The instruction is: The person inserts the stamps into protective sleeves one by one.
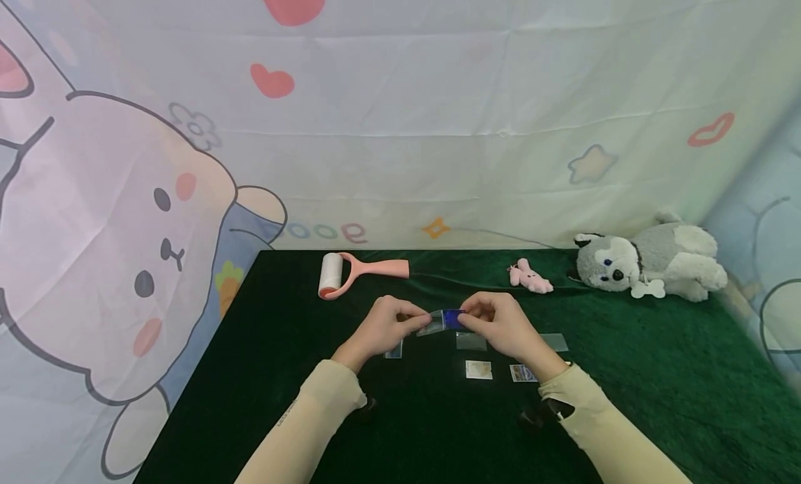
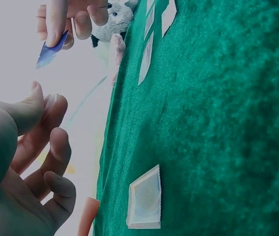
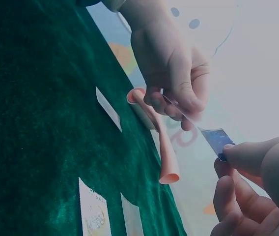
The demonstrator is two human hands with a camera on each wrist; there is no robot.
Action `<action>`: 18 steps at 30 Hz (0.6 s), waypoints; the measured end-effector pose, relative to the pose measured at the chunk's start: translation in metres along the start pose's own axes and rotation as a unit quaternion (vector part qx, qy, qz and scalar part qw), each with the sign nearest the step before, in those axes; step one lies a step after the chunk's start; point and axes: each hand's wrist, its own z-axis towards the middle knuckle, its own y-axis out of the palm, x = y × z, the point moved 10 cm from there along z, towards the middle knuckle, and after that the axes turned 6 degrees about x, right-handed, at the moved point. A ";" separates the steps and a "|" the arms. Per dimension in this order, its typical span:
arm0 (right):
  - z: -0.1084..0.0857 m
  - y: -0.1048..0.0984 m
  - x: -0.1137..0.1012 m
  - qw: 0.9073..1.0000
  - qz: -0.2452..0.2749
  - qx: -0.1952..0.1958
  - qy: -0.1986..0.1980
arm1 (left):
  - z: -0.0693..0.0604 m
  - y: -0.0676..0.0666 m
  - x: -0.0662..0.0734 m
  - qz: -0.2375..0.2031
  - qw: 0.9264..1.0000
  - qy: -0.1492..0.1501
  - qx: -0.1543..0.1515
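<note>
A small blue card [image 1: 452, 319] is held above the cloth, its left part inside or against a clear sleeve [image 1: 432, 325]. My right hand [image 1: 508, 329] pinches the card's right end between thumb and fingertip. With thumb and forefinger my left hand [image 1: 383, 328] pinches the sleeve's left end. In the right wrist view the blue card [image 3: 219, 141] meets the clear film between both hands; how far it sits inside, I cannot tell. Below the hands lie a clear sleeve [image 1: 471, 341], a pale card [image 1: 478, 370] and a printed card [image 1: 523, 373].
A sleeved card [image 1: 394, 350] lies by the left hand, another clear sleeve [image 1: 554, 342] beyond the right wrist. Along the back of the green cloth [image 1: 250, 400] are a pink-handled lint roller [image 1: 375, 268], a small pink toy [image 1: 530, 278] and a plush dog [image 1: 651, 261].
</note>
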 end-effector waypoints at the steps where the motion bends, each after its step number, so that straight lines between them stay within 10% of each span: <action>1: 0.000 0.000 0.000 1.000 -0.002 0.000 0.000 | 0.000 0.000 0.000 0.000 1.000 0.001 0.000; 18: 0.001 0.002 0.000 1.000 0.001 -0.012 0.008 | 0.000 0.003 0.004 -0.018 1.000 -0.003 -0.015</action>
